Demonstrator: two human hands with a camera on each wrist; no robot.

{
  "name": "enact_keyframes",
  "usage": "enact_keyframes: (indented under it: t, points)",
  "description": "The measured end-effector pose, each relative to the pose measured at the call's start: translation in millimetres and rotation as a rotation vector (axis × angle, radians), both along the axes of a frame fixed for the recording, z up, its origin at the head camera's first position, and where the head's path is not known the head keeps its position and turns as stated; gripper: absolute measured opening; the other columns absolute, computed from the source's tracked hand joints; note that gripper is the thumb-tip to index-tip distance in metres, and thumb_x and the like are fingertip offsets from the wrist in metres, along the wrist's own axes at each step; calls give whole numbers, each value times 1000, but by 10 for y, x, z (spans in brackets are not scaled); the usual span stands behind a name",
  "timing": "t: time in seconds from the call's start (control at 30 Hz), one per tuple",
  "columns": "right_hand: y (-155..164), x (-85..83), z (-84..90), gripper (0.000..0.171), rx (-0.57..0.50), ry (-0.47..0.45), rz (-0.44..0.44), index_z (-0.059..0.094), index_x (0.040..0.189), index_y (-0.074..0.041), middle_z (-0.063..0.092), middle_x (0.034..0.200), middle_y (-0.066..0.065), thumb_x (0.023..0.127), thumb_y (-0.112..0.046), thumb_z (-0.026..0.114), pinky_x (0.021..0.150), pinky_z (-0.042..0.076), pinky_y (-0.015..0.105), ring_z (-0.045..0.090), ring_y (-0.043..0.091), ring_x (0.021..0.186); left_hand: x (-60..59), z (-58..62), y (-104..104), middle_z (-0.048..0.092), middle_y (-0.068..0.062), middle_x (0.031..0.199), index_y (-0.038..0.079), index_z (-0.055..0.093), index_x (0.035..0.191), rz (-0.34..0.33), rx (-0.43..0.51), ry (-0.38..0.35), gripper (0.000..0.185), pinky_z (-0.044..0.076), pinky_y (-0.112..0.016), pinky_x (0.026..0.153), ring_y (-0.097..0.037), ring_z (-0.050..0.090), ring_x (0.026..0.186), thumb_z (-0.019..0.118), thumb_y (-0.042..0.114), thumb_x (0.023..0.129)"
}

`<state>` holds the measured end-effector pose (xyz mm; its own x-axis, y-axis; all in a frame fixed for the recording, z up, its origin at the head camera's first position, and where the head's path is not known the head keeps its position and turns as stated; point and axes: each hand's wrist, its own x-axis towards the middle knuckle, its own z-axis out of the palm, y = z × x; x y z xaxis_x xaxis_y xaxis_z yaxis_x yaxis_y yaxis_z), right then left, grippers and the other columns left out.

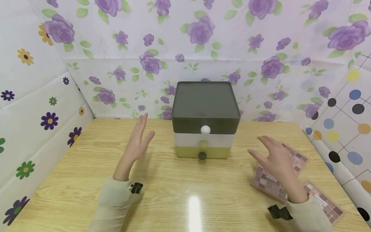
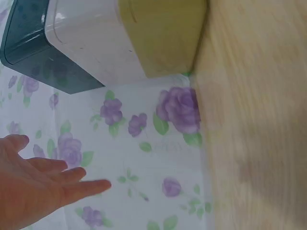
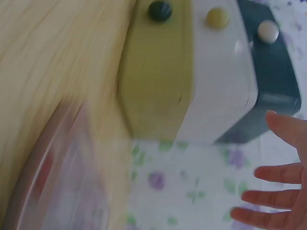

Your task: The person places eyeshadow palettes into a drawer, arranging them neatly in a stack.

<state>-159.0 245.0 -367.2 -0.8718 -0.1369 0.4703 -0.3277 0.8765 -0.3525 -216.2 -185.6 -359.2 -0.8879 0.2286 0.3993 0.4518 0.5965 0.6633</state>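
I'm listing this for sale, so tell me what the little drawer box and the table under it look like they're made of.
The drawer box looks like moulded plastic with a smooth satin finish: rounded corners, uniform dark, white and olive tiers, and soft sheen in the wrist views. Its round knobs look like glossy plastic too. The table shows pale wood grain under a glossy coat that reflects a light, likely laminate or varnished wood.

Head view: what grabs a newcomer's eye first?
The three-tier drawer box stands at the table's back centre: dark top tier, white middle, olive bottom, each with a round knob. Both hands hover open on either side of it, the left hand raised, the right hand above pink eyeshadow palettes on the right.
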Motion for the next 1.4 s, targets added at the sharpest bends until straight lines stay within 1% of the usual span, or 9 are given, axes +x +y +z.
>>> enact_keyframes:
  t: [0.1,0.17,0.33,0.6,0.7,0.8,0.97,1.17,1.4]
  points:
    - [-178,-30,36,51,-60,61,57,57,117,2,58,113,24,79,-29,69,68,46,52,57,41,94,-100,64,63,6,-11,151,10,10,147,-70,126,-5,61,13,-55,104,-31,8,136,35,33,97]
    - [-293,-68,46,46,-111,116,97,60,113,1,63,105,21,76,-23,72,67,48,48,61,35,86,-157,95,106,8,-8,151,12,11,147,-116,203,-33,58,17,-54,103,-31,13,136,33,31,98]
    - [-581,-158,79,43,-241,201,184,61,109,0,66,89,13,71,-13,76,61,51,39,63,24,73,-277,179,228,9,-2,151,17,12,147,-234,376,-163,54,24,-54,100,-26,14,136,29,30,98]
    - [-1077,-332,17,48,-375,288,340,57,111,1,65,78,12,68,-8,78,52,49,29,62,18,61,-502,288,448,16,-10,150,17,19,147,-323,597,-305,54,30,-60,93,-29,21,133,35,29,96]
    - [-1211,-414,-29,49,-430,324,387,58,111,0,65,75,12,66,-4,78,50,49,30,61,18,57,-545,300,528,17,-9,150,16,21,146,-357,620,-322,54,31,-59,93,-25,21,134,38,26,96]
    - [-1302,-475,-53,49,-475,351,426,59,111,0,65,74,12,65,0,78,49,49,30,61,18,56,-564,300,580,20,-7,149,15,24,145,-379,614,-323,53,33,-56,94,-28,28,130,40,25,96]
    - [-1393,-526,-48,45,-491,372,466,59,109,1,66,75,14,67,2,76,49,49,29,61,18,57,-575,289,616,24,-6,146,15,31,143,-366,629,-315,52,35,-54,93,-28,34,127,42,26,94]
    - [-1422,-529,-41,37,-484,378,438,60,105,1,66,77,13,70,1,74,48,49,28,61,17,56,-566,266,640,21,-5,148,16,32,143,-341,640,-315,53,35,-56,92,-24,27,132,43,28,93]
    - [-1427,-485,-34,31,-484,377,403,61,102,1,67,78,15,72,3,72,48,47,24,60,16,55,-544,274,667,20,-6,149,17,31,144,-328,635,-324,50,33,-55,94,-25,28,131,39,24,95]
